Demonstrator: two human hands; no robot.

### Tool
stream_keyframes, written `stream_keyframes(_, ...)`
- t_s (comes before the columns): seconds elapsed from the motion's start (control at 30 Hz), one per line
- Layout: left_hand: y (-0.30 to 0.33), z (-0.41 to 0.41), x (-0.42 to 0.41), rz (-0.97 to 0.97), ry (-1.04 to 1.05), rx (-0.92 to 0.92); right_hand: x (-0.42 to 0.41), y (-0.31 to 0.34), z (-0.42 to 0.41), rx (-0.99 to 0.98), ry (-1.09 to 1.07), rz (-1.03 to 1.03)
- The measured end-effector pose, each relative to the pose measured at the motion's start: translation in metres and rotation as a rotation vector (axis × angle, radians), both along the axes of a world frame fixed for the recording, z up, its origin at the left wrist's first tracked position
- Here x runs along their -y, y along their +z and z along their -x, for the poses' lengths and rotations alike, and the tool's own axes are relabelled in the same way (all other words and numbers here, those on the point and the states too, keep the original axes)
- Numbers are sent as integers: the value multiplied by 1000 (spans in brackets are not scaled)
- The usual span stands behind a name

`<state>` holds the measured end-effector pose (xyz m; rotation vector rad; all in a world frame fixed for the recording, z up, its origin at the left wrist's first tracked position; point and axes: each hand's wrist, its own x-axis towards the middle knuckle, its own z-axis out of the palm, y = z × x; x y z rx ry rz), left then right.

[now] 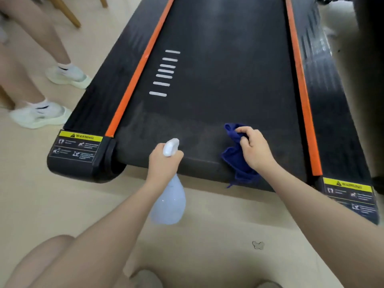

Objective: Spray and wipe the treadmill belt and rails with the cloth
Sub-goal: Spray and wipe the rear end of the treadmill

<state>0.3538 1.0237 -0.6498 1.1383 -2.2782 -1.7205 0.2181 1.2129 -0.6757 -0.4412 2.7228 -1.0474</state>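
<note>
well, someone's white trainers (41,114) wait by the left rail (136,74); at the belt (224,80) end, the left hand (164,163) has its grip closed round the spray bottle (169,202), the right hand (254,148) bunching the blue cloth (234,156) on the belt.

Single view, head-worn, wide-angle. Looks forward and steeply down from above rear end of treadmill belt (218,80), facing along belt length toward its far end. Near: forearms enter from bottom edge, left hand (164,161) and right hand (254,149) sit lower centre, close to lens. Wearer's knees at bottom corner. Floor (62,204) fills lower frame; another person's legs at left edge. Straight lines bow outward near edges. No second view, so no overlap.
</note>
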Motion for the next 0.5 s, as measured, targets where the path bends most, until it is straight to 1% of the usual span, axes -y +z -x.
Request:
stream_keyframes(0.07,1,-5,23,43,-2,5,36,-8,-10,-30,84,-12)
stream_keyframes(0.2,-1,-12,69,101,10,-22,115,-24,-18,-146,143,-5)
stream_keyframes(0.23,-1,-12,79,115,19,-43,133,-28,-23,-181,200,-19)
stream_keyframes(0.3,-2,-11,96,195,21,-88,159,-42,-38,-289,396,-118)
stream_keyframes(0.37,-3,-9,113,282,15,-117,168,-54,-48,-460,605,-204)
stream_keyframes(0.43,-7,-8,129,310,28,-120,169,-56,-44,-527,771,-246)
stream_keyframes(0.47,-10,-8,136,302,44,-118,171,-59,-35,-566,813,-266)
stream_keyframes(0.5,-13,-7,141,290,55,-115,178,-59,-22,-610,803,-277)
